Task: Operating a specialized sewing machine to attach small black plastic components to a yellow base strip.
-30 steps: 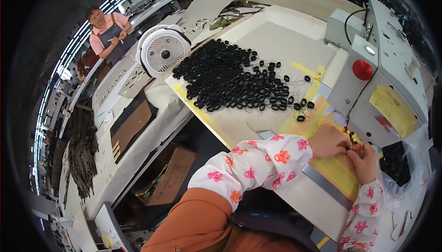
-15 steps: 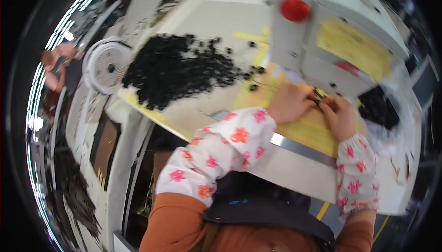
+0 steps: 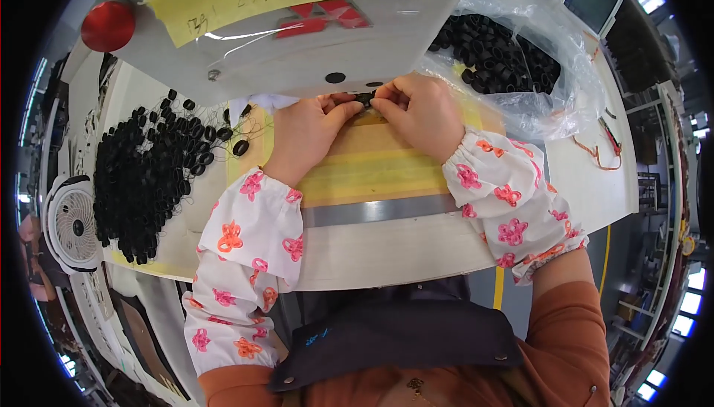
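Note:
Under the head of a white sewing machine, my two hands meet, fingertips almost touching. My left hand is closed in a pinch at the left side of a small black piece. From the other side, the thumb and fingers of my right hand pinch the same piece. The machine head overhangs this spot and partly hides it, so its exact shape is unclear. Beneath my hands lies the work plate, covered in yellow tape. Both forearms wear white sleeve covers with pink and orange flowers.
A heap of small black loops with loose threads covers the table's left side. At the right, a clear plastic bag holds more black loops. Small thread snips lie beyond it. A white fan stands far left; a red button is on the machine.
My view has swung to the right and closer over the machine, so everything appears shifted left. My hands still pinch at the same spot under the machine head.

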`<act>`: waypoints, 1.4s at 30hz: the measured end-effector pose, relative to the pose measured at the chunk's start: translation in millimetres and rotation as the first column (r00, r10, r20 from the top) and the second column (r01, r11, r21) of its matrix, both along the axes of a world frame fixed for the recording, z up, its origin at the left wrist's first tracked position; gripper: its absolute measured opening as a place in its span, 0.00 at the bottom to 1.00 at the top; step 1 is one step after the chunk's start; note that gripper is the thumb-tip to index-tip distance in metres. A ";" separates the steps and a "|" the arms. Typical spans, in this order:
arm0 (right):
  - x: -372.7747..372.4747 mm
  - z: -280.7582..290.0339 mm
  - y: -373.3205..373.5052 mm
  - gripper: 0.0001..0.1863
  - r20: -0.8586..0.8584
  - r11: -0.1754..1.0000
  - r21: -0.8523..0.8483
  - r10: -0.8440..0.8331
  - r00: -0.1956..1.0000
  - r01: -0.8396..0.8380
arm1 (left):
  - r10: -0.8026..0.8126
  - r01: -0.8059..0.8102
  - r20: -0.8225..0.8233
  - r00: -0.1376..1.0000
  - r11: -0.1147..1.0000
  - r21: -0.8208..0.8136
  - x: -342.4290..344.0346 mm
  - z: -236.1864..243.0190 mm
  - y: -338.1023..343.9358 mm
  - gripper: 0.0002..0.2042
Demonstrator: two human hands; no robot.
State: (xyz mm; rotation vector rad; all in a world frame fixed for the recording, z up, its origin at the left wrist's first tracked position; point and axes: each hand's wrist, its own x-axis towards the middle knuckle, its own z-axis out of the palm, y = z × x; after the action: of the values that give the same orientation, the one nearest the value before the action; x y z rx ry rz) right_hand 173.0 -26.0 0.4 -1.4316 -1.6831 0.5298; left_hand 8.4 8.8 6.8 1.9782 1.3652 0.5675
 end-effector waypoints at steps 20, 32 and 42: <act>-1.7 6.4 8.1 0.05 0.065 0.999 -0.010 -0.031 0.997 0.032 | -0.141 0.109 0.162 0.977 0.975 0.191 -4.6 -14.8 18.8 0.08; -3.6 0.3 9.7 0.05 0.106 0.996 0.089 -0.036 0.994 0.027 | -0.158 0.129 0.169 0.973 0.977 0.171 -4.9 -12.1 20.0 0.09; -9.0 -7.1 10.3 0.05 0.170 0.997 0.045 -0.063 0.983 0.056 | -0.079 0.081 0.112 0.991 0.997 -0.014 -10.5 -22.1 18.1 0.11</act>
State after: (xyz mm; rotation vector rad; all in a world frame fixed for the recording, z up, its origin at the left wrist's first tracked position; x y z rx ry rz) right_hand 164.0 -15.7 -6.8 -1.5295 -1.7687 0.3453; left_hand -2.0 26.9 -15.3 1.9468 1.2136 0.6166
